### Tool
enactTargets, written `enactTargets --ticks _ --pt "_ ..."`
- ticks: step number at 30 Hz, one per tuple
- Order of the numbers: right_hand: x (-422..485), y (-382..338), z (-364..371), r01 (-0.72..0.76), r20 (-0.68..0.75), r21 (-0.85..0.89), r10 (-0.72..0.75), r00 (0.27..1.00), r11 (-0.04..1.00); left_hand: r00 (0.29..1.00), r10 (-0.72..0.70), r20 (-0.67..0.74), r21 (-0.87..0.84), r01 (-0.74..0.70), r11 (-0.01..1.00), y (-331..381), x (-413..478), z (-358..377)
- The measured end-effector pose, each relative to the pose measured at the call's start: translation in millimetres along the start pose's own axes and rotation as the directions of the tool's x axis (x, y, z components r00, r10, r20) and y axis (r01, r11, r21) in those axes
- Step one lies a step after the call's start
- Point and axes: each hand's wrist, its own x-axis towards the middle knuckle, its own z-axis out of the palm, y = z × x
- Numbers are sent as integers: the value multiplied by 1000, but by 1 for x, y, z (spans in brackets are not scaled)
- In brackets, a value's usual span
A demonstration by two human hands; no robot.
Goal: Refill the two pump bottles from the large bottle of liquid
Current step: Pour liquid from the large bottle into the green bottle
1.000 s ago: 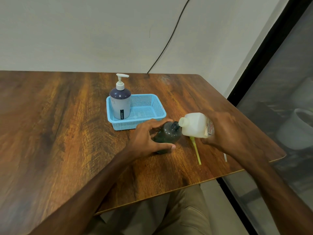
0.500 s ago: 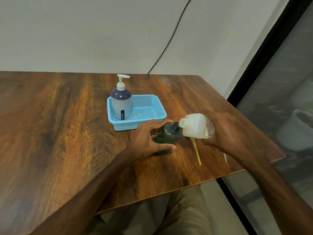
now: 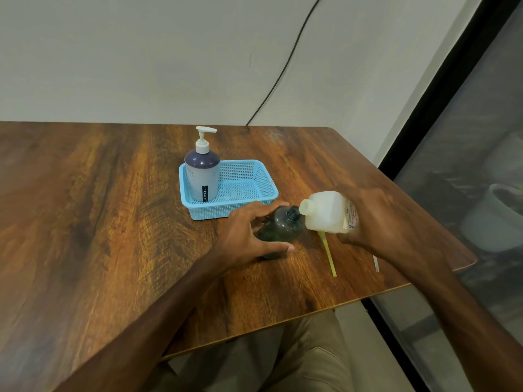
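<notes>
A dark translucent bottle point(image 3: 280, 227) with its pump off stands on the wooden table point(image 3: 113, 222); my left hand point(image 3: 249, 236) grips it around the body. My right hand point(image 3: 376, 222) holds the large white bottle point(image 3: 325, 212) tipped on its side, its open mouth right beside the dark bottle's neck. I cannot see liquid flowing. A second pump bottle point(image 3: 202, 171), grey-blue with a white pump, stands upright in the left end of a light blue basket point(image 3: 254, 202). A yellowish pump tube point(image 3: 328, 254) lies on the table under the white bottle.
A small white strip point(image 3: 375, 263) lies near the table's right edge. The table's front edge and right corner are close to my hands. A black cable point(image 3: 283, 72) runs down the wall behind. A dark glass panel stands to the right.
Hardly anything has moved: both hands keep their hold and the white bottle stays tipped at the dark bottle's neck.
</notes>
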Motion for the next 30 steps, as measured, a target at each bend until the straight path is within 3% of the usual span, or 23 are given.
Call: enactTargets --ticks 11,14,17,19,23,26,30 --pt "-5 -5 -4 72 -102 -75 -79 992 995 1000 27 -4 40 -27 999 -2 1 0" --pt "-5 -8 -8 44 -56 52 -41 998 998 1000 24 3 43 -24 999 -4 1 0" --pt "-3 -7 -12 85 -30 40 -84 996 996 1000 28 0 38 -28 999 -5 1 1" --pt "-2 -4 -11 35 30 69 -38 999 997 1000 30 0 28 -30 999 -5 1 1" --pt "-4 -6 -11 50 20 59 -52 998 997 1000 20 3 28 -21 999 -7 2 2" --pt "-10 -22 -24 196 -89 -130 -209 974 972 1000 17 6 37 -18 999 -7 2 1" --pt "-15 -32 -29 199 -97 -177 -218 971 964 999 41 -3 49 -41 998 -7 2 1"
